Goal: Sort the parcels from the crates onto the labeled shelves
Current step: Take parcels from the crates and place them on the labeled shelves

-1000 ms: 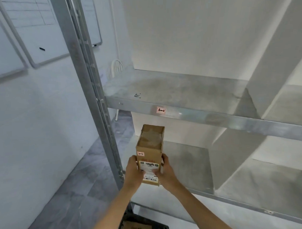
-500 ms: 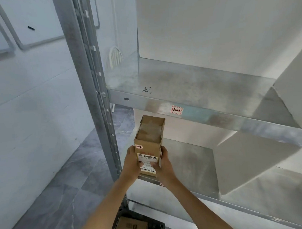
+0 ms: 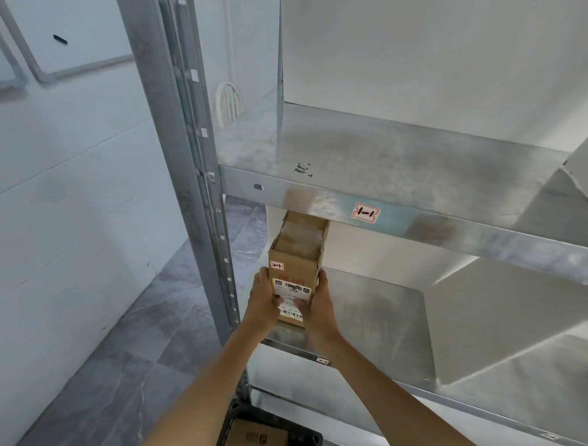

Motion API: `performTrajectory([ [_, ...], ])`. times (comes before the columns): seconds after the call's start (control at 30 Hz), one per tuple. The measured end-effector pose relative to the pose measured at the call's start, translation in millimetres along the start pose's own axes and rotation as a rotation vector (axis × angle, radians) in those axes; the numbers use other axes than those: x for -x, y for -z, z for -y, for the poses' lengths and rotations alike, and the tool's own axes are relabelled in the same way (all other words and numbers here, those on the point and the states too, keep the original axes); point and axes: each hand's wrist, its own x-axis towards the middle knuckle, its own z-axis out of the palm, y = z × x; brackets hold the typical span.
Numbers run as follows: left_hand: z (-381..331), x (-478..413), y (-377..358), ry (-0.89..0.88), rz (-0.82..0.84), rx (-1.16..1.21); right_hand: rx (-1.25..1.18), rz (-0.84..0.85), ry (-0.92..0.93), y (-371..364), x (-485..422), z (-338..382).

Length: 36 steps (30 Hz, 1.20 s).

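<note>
— Step at that moment?
— Placing. My left hand [image 3: 263, 300] and right hand [image 3: 317, 305] gripped the small brown cardboard parcel [image 3: 295, 259] above the lower grey metal shelf [image 3: 372, 313]; next, I think, it needed setting down.

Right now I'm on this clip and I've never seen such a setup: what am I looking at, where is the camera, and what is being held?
There is no machine here: a person works with bare hands. The single picture comes from a camera worn on their head, looking forward and down. The left hand and right hand grip a cardboard box by its sides. Its far end reaches under the metal shelf with the tag reading 1-1, above the lower shelf. At the bottom edge, a black crate holds another parcel.
</note>
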Motion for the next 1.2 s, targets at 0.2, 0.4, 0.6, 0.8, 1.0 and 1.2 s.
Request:
performTrajectory([
  [0.2, -3, 9, -3, 0.041, -0.051, 0.048, 0.066, 0.022, -0.018, 3, 1, 4],
  [0.4, -15, 31, 8, 0.177, -0.056, 0.081, 0.121, 0.071, -0.140, 17, 28, 22],
  [0.6, -24, 84, 12, 0.204, -0.080, 0.078, 0.099, 0.028, -0.052, 40, 69, 31],
  [0.8, -50, 131, 18, 0.156, -0.143, 0.095, 0.064, 0.035, 0.121, 54, 118, 52],
  [1.0, -88, 173, 39, 0.064, -0.284, 0.095, 0.022, 0.093, 0.353, 82, 159, 74],
  [1.2, -131, 241, 45, -0.027, -0.504, 0.079, 0.014, 0.176, 0.620, 123, 205, 101],
])
